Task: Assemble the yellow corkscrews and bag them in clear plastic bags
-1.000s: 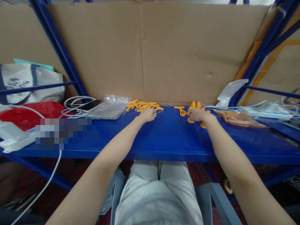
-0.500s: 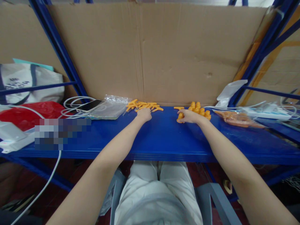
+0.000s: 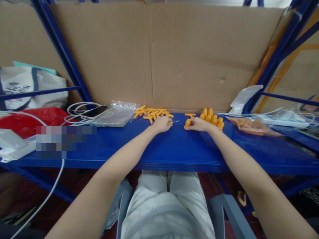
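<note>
Head view: The left hand (image 3: 161, 124) was found clenched around the orange handle (image 3: 170, 123) of a screw, most of that handle being hidden by the fingers. The screw's metal spiral (image 3: 175, 121) projected toward three o'clock, in line with the right hand (image 3: 200, 124). The right hand was grasping an orange cup (image 3: 187, 123) by its side, thumb and fingers about it. The cup stood upright, narrow end up; whether its base touched the blue table (image 3: 171, 146) could not be determined. Spiral and cup were apart, a short gap lying between them.

Loose orange screws (image 3: 151, 114) lay heaped at eleven o'clock from the left hand, just beside it. One separate T-shaped piece (image 3: 189, 115) lay at eleven o'clock from the right hand. A cluster of orange cups (image 3: 210, 116) stood close by at two o'clock from that hand.

Farther out at three o'clock was a clear bag (image 3: 254, 126) with orange contents. At nine o'clock from the left hand lay a flat packet (image 3: 115, 117), a phone (image 3: 96, 112) and a red bag (image 3: 37, 121). Cardboard (image 3: 174, 59) closed off twelve o'clock.
</note>
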`<state>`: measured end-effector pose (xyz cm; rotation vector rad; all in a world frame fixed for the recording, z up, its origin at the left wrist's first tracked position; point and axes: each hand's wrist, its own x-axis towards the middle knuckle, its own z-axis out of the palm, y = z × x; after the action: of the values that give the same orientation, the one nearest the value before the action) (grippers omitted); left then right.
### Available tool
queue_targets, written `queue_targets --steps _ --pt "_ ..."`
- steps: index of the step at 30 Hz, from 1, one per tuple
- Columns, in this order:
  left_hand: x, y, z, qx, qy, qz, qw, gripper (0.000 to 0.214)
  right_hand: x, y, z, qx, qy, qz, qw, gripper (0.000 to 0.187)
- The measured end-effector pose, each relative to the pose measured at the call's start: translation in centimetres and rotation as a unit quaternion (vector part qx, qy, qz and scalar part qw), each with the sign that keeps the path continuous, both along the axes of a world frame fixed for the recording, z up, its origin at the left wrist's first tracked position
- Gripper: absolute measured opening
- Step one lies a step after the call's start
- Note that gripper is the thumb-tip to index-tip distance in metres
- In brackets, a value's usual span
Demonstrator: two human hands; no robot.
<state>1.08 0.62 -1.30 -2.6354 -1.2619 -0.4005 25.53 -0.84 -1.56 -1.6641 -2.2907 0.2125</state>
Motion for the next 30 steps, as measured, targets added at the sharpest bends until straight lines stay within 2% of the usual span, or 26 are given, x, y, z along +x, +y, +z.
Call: queue_targets --steps 3,6,12,18,24,30 --pt "0.7 -0.1 -0.7 0.021 -0.013 -0.044 0.999 0.024 -0.4 0.0 0.1 0.039 -0.046 -0.019 0.998 0.015" --pt "1.1 -0.3 -0.8 0.031 -0.031 -0.059 0.997 0.024 -0.7 -0.1 0.3 0.090 -0.086 -0.046 0.991 0.012" --pt "1.0 -0.6 -0.4 0.040 -0.040 -0.058 0.997 0.025 -1.3 -1.3 1.1 0.152 -0.147 -0.026 0.977 0.028" --pt "1.0 -0.7 -0.4 0.029 -0.030 -0.056 0.998 0.023 -2.7 -2.8 2.0 0.140 -0.183 -0.029 0.973 0.032" --pt "1.1 -0.8 -0.2 0.026 -0.027 -0.059 0.998 0.024 -2.4 -3.0 2.0 0.131 -0.217 -0.061 0.965 0.032" --pt "1.0 -0.8 -0.3 0.019 -0.028 -0.067 0.997 0.023 -2.2 -2.4 1.5 0.162 -0.174 0.003 0.971 0.030"
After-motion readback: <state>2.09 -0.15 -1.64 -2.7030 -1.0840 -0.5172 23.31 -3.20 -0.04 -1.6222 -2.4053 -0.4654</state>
